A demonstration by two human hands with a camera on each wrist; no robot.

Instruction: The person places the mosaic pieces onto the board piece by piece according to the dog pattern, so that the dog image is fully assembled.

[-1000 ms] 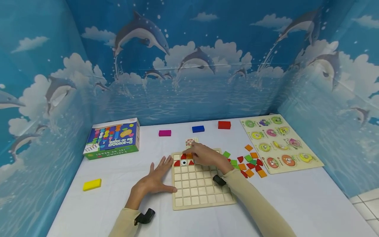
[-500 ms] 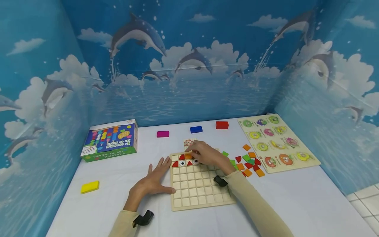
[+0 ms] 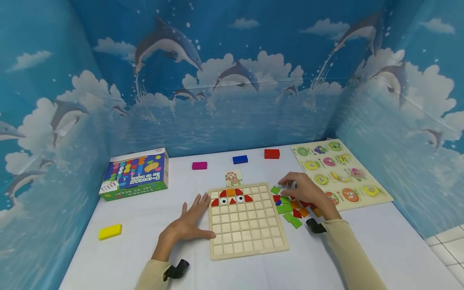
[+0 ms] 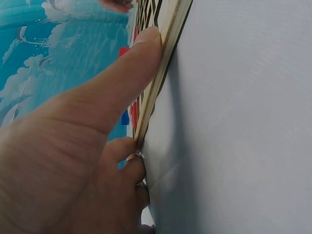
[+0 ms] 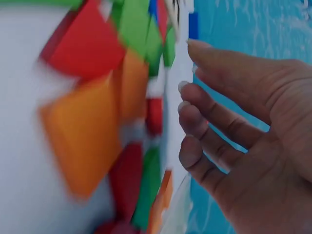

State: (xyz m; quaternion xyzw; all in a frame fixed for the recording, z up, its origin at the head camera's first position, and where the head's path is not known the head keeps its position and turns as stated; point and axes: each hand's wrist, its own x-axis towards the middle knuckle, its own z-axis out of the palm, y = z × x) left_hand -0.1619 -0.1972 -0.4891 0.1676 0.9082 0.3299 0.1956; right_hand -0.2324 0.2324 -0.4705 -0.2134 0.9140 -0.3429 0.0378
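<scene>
In the head view a wooden grid board (image 3: pixel 246 231) lies on the table. Its upper rows hold red curved pieces (image 3: pixel 215 202), an orange square (image 3: pixel 230 192), two round-eye tiles (image 3: pixel 223 201) and a red triangle (image 3: pixel 232 200). My left hand (image 3: pixel 190 221) is spread at the board's left side, its thumb (image 4: pixel 129 73) on the edge in the left wrist view. Over the loose tiles hovers my right hand (image 3: pixel 306 189), fingers loosely bent and nothing between them. Below it are green tiles (image 3: pixel 296 222), orange tiles (image 5: pixel 85 134) and red tiles (image 5: pixel 90 48), blurred in the right wrist view.
A small pattern card (image 3: pixel 233 178) lies behind the board. Farther back are magenta (image 3: pixel 199 165), blue (image 3: pixel 240 159) and red (image 3: pixel 272 153) blocks. A bead-set box (image 3: pixel 134 173) and yellow block (image 3: pixel 110 231) are at left, a fruit puzzle board (image 3: pixel 381 197) at right.
My right hand has left the board's top rows and moved right, over the loose tiles. The second eye tile and a red piece beside it are now uncovered. My left hand stays put.
</scene>
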